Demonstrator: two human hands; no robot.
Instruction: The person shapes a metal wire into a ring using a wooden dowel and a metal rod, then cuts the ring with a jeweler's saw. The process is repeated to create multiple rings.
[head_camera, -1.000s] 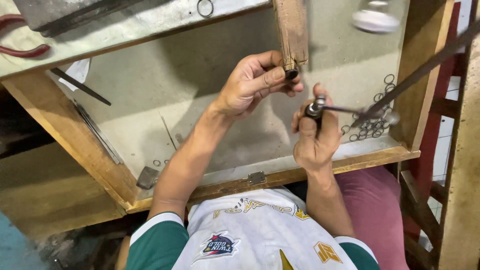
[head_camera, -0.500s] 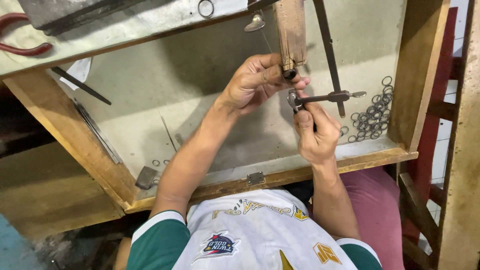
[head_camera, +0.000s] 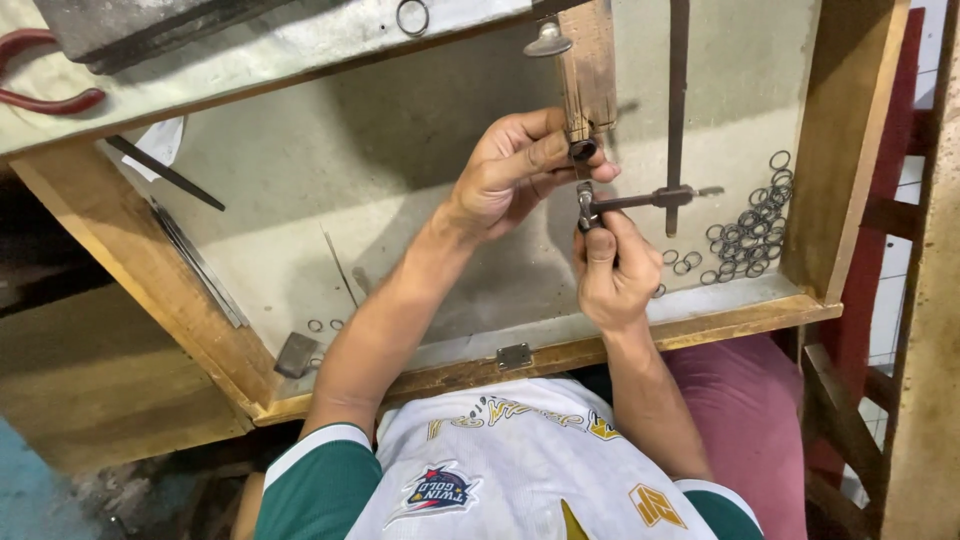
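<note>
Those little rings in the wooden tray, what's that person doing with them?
A person sits at a wooden bench tray. The left hand presses a small dark ring against a wooden peg that sticks out from the bench. The right hand holds a jeweller's saw frame upright just below that ring. A pile of loose metal rings lies at the tray's right side, and red-handled pliers rest on the bench top.

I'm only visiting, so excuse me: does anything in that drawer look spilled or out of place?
Mostly no. Small metal rings lie in a loose heap in the drawer's right corner, and a few strays sit apart on the left. Nothing looks damaged.
</note>
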